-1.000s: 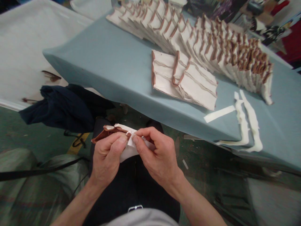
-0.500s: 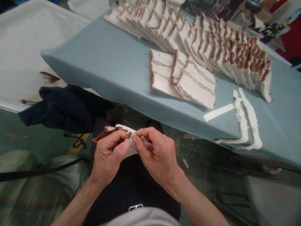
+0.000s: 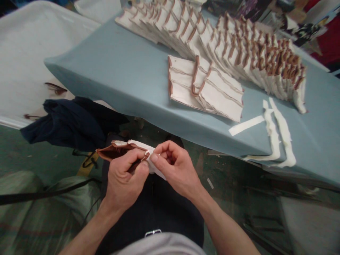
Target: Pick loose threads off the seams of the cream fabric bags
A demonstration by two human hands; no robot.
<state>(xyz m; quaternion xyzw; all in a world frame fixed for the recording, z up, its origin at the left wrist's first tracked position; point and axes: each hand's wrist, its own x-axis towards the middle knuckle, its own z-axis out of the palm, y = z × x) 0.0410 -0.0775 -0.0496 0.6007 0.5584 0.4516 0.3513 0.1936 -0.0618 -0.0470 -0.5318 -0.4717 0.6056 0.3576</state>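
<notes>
Cloth piece [image 3: 108, 153], brown and white, is held between your two hands above your dark trousers [image 3: 159, 209], on the near side of the tabletop [image 3: 101, 60], in the head view. Your left hand [image 3: 124, 177] has its thumb and forefinger pinching a folded brown edge, and the brown part sticks out to the left past your knuckles. Your right hand [image 3: 180, 170] is just beside it, thumb and forefinger pinching a white part [image 3: 157, 171] that hangs below; you cannot tell whether this is a separate strip. On the tabletop, a long row of similar pieces [image 3: 209, 40] leans along the far side. Nearer to you, brown-edged white pieces [image 3: 183, 78] lie flat and overlapping. To their right are white strips [image 3: 247, 125], one straight, others wavy and bending at the near edge. Dark blue fabric [image 3: 69, 122] is at the left, near your legs.
</notes>
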